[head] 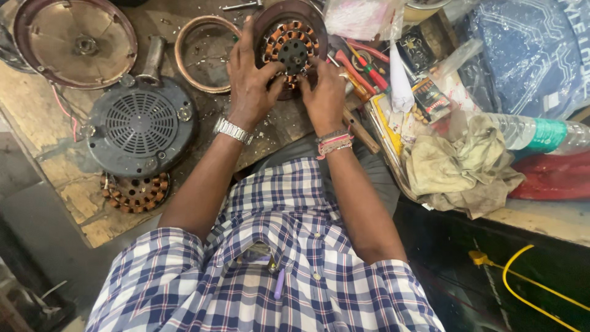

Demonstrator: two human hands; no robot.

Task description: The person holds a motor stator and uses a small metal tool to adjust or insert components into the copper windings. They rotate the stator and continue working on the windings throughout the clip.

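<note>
Head view: copper-wound round stator is grasped by left hand and right hand.
Crowded at its right edge by red-handled tools.

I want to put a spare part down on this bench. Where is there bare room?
Bare wood shows left of the vented grey motor cover, below the round housing. Right of the right hand it is crowded: screwdrivers, packets, rag, bottle.

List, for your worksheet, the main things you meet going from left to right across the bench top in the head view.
Round metal cover → grey vented motor housing → copper-coloured ring → left hand → wound stator → right hand → crumpled rag → plastic bottle.
</note>
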